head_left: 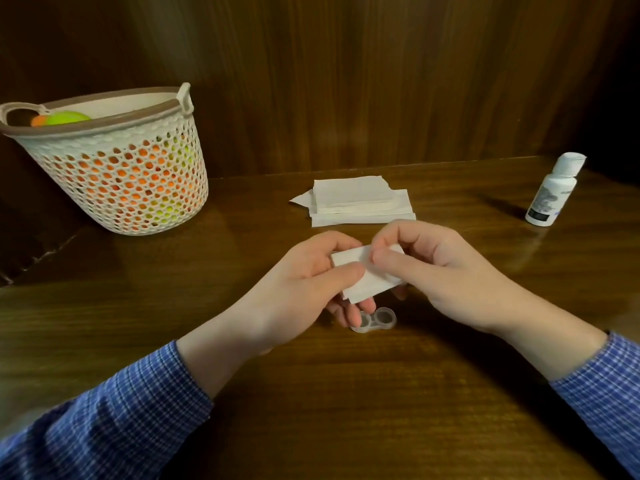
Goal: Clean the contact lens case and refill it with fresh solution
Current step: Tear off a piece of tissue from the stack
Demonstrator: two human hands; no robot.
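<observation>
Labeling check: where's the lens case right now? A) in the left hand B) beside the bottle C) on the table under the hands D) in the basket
C: the case lies on the table with both wells uncovered, just below the left hand and right hand, which both hold a tissue.

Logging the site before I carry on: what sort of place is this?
Probably a home desk or table: a dark wooden tabletop against wood panelling, with a plastic basket, a stack of tissues and a small solution bottle.
</observation>
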